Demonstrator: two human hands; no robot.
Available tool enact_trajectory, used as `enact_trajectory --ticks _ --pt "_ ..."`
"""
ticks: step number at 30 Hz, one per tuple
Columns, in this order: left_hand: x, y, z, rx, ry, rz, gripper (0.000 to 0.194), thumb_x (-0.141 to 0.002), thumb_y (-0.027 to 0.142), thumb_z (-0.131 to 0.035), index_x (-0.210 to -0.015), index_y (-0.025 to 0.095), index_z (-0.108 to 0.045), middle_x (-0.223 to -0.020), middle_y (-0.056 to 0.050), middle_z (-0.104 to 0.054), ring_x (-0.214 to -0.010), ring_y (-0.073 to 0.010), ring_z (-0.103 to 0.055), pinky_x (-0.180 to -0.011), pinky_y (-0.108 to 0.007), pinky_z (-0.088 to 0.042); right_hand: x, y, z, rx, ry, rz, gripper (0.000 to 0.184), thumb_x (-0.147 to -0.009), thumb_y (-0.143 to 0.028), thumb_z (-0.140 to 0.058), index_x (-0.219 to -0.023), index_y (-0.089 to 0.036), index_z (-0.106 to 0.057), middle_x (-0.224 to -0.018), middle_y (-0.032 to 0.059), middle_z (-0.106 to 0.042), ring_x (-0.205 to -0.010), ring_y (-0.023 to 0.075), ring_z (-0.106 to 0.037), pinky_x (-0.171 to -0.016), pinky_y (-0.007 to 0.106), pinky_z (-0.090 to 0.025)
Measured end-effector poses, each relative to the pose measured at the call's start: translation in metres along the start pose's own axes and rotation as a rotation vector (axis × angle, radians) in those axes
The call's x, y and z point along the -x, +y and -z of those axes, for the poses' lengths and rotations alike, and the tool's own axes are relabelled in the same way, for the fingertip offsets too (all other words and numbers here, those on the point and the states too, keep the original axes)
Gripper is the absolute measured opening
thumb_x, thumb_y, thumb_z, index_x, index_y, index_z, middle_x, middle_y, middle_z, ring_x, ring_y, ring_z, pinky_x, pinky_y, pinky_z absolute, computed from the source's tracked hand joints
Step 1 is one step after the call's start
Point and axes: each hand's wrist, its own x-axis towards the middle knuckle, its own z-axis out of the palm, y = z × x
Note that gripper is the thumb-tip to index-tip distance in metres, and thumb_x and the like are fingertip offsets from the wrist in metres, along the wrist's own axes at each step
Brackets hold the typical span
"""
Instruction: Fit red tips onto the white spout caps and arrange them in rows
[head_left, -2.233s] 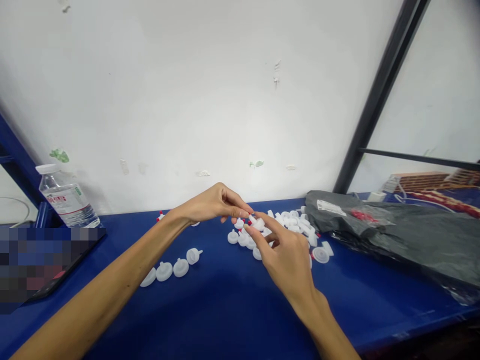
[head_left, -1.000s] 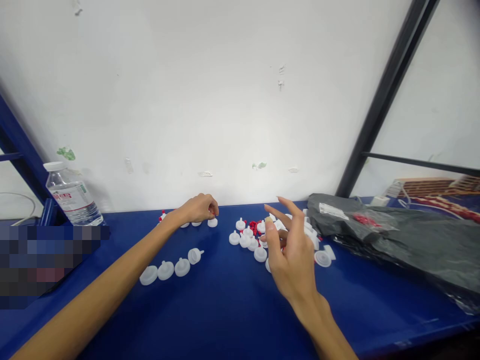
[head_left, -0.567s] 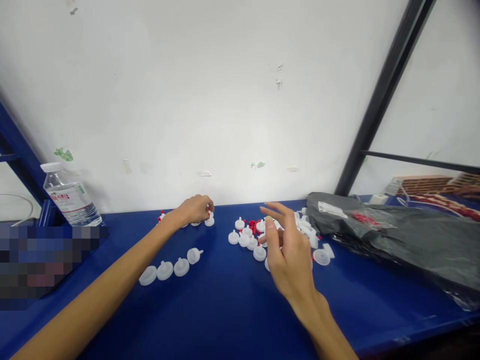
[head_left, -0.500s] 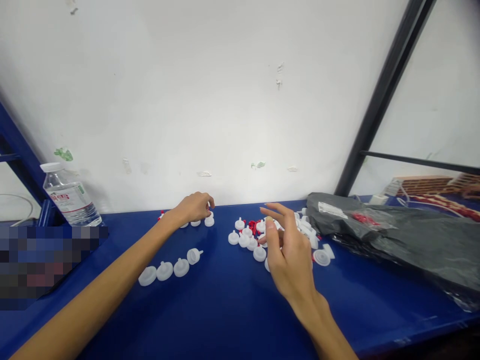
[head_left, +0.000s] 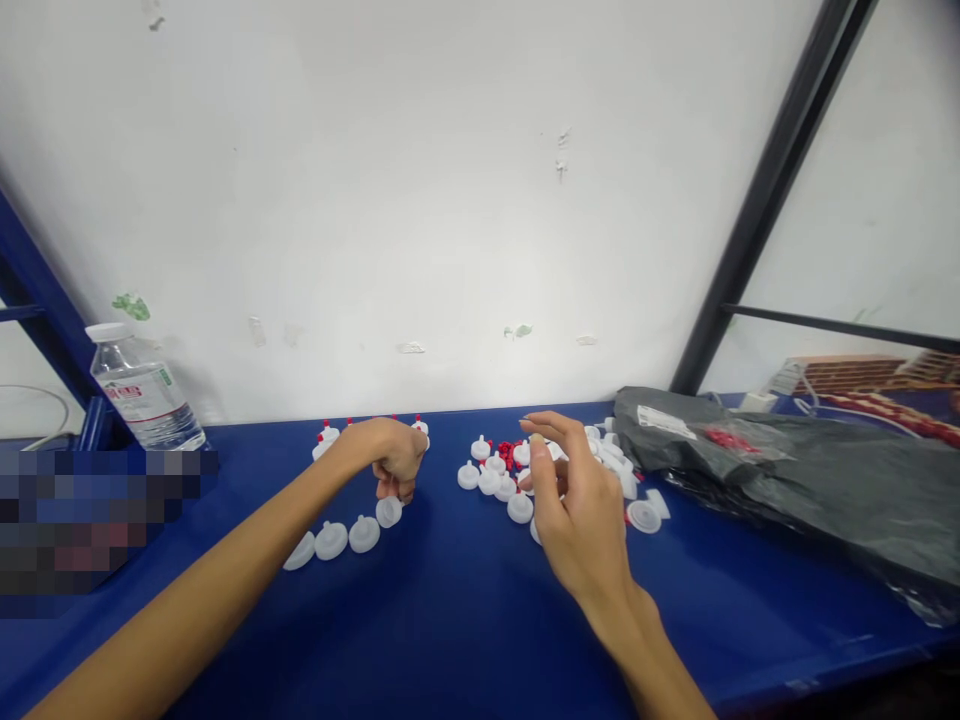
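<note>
Head view: left hand bent down at the wrist, fingertips at the tipped cap; whether they pinch its spout cannot be told. That cap is translucent white, round, on its side with the hollow underside showing, at the right end of a short row on the blue table. Other row caps sit flat, narrow spouts up; leftmost partly behind the forearm. Near the wall, red-tipped caps, partly hidden by the left hand. Right hand half curled, thumb apart from fingers, over heaped white caps with red pieces among them. Containers: clear bottle, white-lidded, labelled, colourless liquid inside; dark plastic bag, contents hidden; on it, a clear packet of red bits.
</note>
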Motion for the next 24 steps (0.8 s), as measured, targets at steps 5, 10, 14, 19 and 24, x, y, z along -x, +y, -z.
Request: enact_trajectory --ticks 5,10,14,19,24 --pt "-0.014 -0.005 -0.002 0.003 -0.022 -0.011 0.012 -0.053 0.018 -0.075 -0.046 0.018 -0.065 -0.063 -0.009 -0.073 -0.056 -0.0208 -0.064 -0.053 -0.026 -0.042 -0.001 -0.001 0.001 0.009 -0.010 -0.002 0.026 -0.102 -0.037 -0.046 -0.122 -0.027 -0.058 -0.117 0.0041 -0.071 -0.069 0.0152 -0.069 -0.060 0.028 -0.055" --pt "-0.004 -0.008 0.000 0.005 -0.063 -0.016 0.034 -0.061 0.045 -0.080 -0.047 0.019 -0.062 -0.061 -0.011 -0.073 -0.056 -0.0225 -0.067 -0.052 -0.025 -0.039 -0.001 -0.002 0.001 0.005 -0.009 0.013 0.026 -0.102 -0.037 -0.046 -0.120 -0.026 -0.060 -0.113 0.0040 -0.071 -0.069 0.0153 -0.069 -0.061 0.028 -0.055" --pt "-0.001 -0.003 -0.001 0.013 -0.158 -0.069 0.021 -0.055 0.036 -0.084 -0.055 0.020 -0.071 -0.068 -0.010 -0.076 -0.059 -0.0224 -0.069 -0.050 -0.022 -0.032 -0.001 -0.002 0.001 0.006 -0.013 0.017 0.025 -0.102 -0.037 -0.046 -0.120 -0.026 -0.060 -0.111 0.0035 -0.072 -0.068 0.0149 -0.069 -0.060 0.028 -0.054" --pt "-0.004 0.002 -0.003 0.050 -0.192 -0.156 0.013 -0.054 0.021 -0.079 -0.065 0.021 -0.073 -0.077 -0.006 -0.078 -0.062 -0.0204 -0.071 -0.052 -0.022 -0.035 -0.001 -0.002 0.001 0.008 -0.015 0.021 0.024 -0.102 -0.035 -0.046 -0.119 -0.026 -0.060 -0.111 0.0028 -0.072 -0.068 0.0143 -0.069 -0.059 0.027 -0.053" --pt "0.000 -0.001 0.005 0.073 -0.110 -0.281 0.013 -0.062 0.020 -0.072 -0.074 0.021 -0.077 -0.078 -0.005 -0.077 -0.063 -0.0187 -0.069 -0.048 -0.022 -0.034 -0.001 -0.003 0.001 0.013 -0.013 0.029 0.023 -0.101 -0.035 -0.047 -0.117 -0.026 -0.061 -0.109 0.0028 -0.072 -0.066 0.0138 -0.068 -0.059 0.027 -0.052"
